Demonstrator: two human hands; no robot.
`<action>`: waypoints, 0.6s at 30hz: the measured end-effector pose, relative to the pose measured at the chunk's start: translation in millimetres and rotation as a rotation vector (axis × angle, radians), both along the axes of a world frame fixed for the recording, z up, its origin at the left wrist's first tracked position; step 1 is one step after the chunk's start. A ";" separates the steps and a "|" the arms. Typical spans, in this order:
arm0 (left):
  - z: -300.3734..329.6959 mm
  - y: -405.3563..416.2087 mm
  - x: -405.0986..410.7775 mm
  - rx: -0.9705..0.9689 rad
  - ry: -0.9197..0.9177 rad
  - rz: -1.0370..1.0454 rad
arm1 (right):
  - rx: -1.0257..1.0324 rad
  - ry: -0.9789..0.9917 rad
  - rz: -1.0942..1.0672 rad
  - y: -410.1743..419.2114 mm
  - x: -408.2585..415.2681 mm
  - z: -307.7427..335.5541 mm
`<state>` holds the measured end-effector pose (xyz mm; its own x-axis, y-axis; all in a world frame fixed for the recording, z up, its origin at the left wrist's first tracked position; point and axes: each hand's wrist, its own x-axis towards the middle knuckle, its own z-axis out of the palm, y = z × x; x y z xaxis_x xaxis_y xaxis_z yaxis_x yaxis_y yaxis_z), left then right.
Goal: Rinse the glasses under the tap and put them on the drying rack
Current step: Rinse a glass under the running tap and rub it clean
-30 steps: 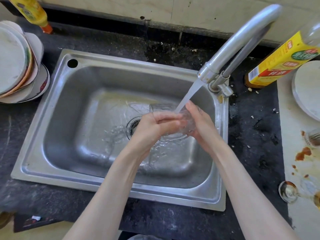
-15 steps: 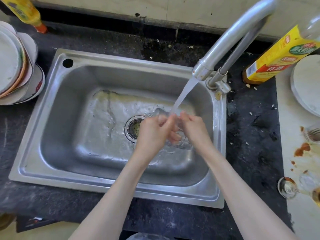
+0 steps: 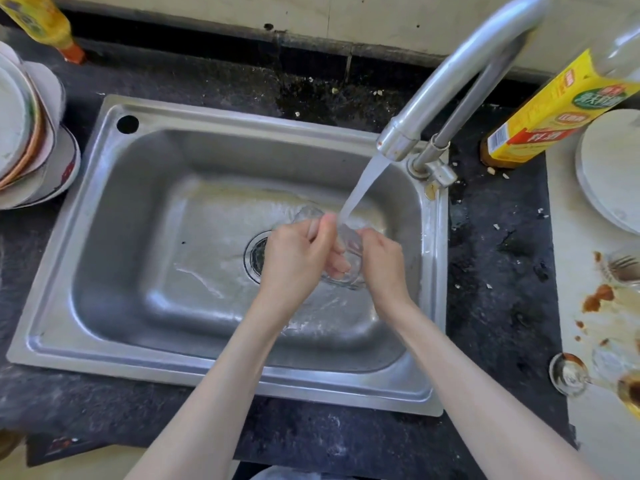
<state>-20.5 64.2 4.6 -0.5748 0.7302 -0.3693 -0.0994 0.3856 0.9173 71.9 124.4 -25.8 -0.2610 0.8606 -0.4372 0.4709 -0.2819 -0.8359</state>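
A clear drinking glass (image 3: pixel 349 258) is held over the steel sink (image 3: pixel 104 188), right of the drain (image 3: pixel 256 254). My left hand (image 3: pixel 294 261) grips its left side with fingers curled into it. My right hand (image 3: pixel 382 261) grips its right side. Water runs from the steel tap (image 3: pixel 450 81) and lands at the glass's upper edge between my fingertips. Another clear glass (image 3: pixel 568 374) lies on its side on the pale counter at the right. The drying rack is out of sight.
Stacked plates (image 3: pixel 27 133) sit left of the sink. A yellow-labelled bottle (image 3: pixel 547 112) and white plates (image 3: pixel 613 168) stand at the right. A fork (image 3: pixel 621 265) lies by brown sauce stains (image 3: pixel 595 299). A yellow bottle (image 3: pixel 45 22) stands at the back left.
Both hands turned the glass under the stream and drew closer together. The glass went from lying flat across my palms to tilted between my fingers.
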 end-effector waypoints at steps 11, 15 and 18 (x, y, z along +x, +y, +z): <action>-20.5 -11.7 5.0 0.231 1.078 -0.308 | -0.912 0.378 -0.131 6.4 10.8 -17.1; -22.7 -13.4 4.7 0.344 1.200 -0.321 | -0.945 0.682 -0.218 4.3 5.9 -20.1; -21.1 -13.6 8.4 0.260 1.170 -0.270 | -0.953 0.845 -0.323 4.1 0.6 -18.1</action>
